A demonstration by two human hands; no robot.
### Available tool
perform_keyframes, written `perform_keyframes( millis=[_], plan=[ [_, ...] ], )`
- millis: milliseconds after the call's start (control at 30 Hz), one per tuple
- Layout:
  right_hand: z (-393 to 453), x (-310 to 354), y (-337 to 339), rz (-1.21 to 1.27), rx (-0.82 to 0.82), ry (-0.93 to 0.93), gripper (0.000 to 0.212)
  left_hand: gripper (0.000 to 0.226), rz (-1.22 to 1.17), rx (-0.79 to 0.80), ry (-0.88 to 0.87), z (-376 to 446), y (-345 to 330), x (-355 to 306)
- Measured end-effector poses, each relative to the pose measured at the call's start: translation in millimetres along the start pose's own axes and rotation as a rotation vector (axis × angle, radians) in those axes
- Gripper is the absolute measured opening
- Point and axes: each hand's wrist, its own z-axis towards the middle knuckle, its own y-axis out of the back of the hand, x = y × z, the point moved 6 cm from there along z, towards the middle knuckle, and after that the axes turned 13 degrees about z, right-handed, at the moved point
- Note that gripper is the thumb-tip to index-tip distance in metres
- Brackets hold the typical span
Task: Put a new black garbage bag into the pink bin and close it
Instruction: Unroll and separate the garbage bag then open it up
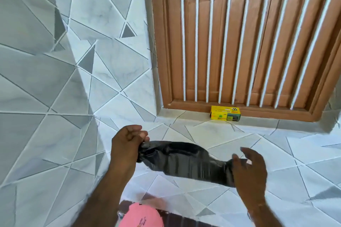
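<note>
The crumpled black plastic garbage bag (186, 162) hangs stretched in the air between the person's two hands, above the grey-and-white geometric tiled floor (276, 153). It runs as a loose, partly bunched band, its one end higher than the other, with glossy folds along its length.

The left hand (127, 143) is at the higher end of the bag. Its grip is closed: the fingers curl tightly round a gathered bunch of the plastic, which pokes out dark below the knuckles. The right hand (249, 167) is at the lower end of the bag. Its fingers are spread and slightly blurred, with the thumb and first finger near the bunched plastic; whether this grip truly pinches the bag or only touches it cannot be told.

Below the bag, at the bottom edge of the view and just under the left forearm, shows the rounded pink top of the plastic bin (141, 215); whether it is open or lidded is not clear. Beyond the bag, a small yellow cardboard box (225, 113) rests against the foot of a brown wooden door with white vertical bars (239, 42). To the left of the bag, a wall (46, 61) in the same tile pattern rises.
</note>
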Motion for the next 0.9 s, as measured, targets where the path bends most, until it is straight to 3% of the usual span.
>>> perform_keyframes(
  millis=[133, 200, 233, 267, 300, 367, 500, 567, 667, 733, 900],
  plan=[
    [-91.6, 124.6, -69.1, -0.078, 0.494, 0.601, 0.064, 0.021, 0.217, 0.155, -0.066, -30.4, 14.7, -6.5],
    [-134.1, 171.5, -88.9, -0.011, 0.630, 0.732, 0.039, 0.022, 0.266, 0.197, -0.108, -45.1, 31.7, -9.3],
    [-150.2, 185.3, -93.6, 0.025, 0.634, 0.741, 0.039, 0.022, 0.272, 0.207, -0.124, -50.3, 41.1, -9.6],
    [-162.9, 192.2, -97.4, 0.048, 0.624, 0.708, 0.052, 0.022, 0.265, 0.210, -0.132, -52.6, 52.5, -8.1],
    [-177.1, 191.8, -104.0, 0.082, 0.628, 0.589, 0.052, 0.019, 0.269, 0.207, -0.133, -55.8, 70.6, -6.0],
    [-191.9, 174.8, -116.0, 0.170, 0.625, 0.256, 0.024, 0.014, 0.312, 0.220, -0.147, -58.2, 103.2, 2.3],
    [-223.2, 156.5, -113.5, 0.226, 0.459, -0.094, 0.022, 0.034, 0.577, 0.515, -0.218, -75.0, 148.2, 36.4],
    [-218.2, 149.0, -102.9, 0.232, 0.391, -0.156, 0.023, 0.021, 0.607, 0.512, -0.170, -76.3, 157.8, 48.1],
    [-218.9, 145.0, -80.6, 0.228, 0.285, -0.203, 0.026, 0.010, 0.477, 0.348, -0.119, -72.8, 185.0, 49.3],
    [-227.0, 158.5, -68.5, 0.231, 0.246, -0.178, 0.024, 0.009, 0.352, 0.376, -0.093, -83.3, 186.0, 42.6],
    [-247.9, 186.4, -77.9, 0.255, 0.315, -0.083, 0.021, 0.045, 0.236, 0.517, 0.008, -124.4, 144.5, 39.3]
  ],
)
